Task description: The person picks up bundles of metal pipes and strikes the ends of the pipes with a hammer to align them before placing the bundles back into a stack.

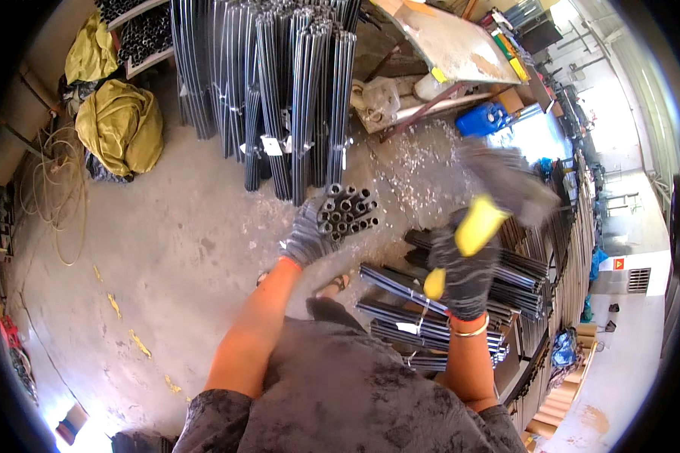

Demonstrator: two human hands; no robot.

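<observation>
Both my hands wear dark grey knit work gloves. My left hand (310,234) wraps round the side of a bundle of dark metal tubes (347,213), whose open round ends face up at me. In my right hand (465,275), raised at the right, is a yellow-handled mallet-like tool (482,225). Its broad dark grey head is smeared by motion, so its exact kind is unclear. The tool is apart from the tube bundle. Beyond my left hand stand several tall tied bundles of shiny dark tubes (306,106), some with white tags.
More tied tube bundles (408,309) lie low at my right. Yellow sacks (119,128) and a coiled hose (57,196) are at the left. A worn board table (461,41) and a blue jug (483,119) stand at the far right. Pale scraps litter the floor (408,177).
</observation>
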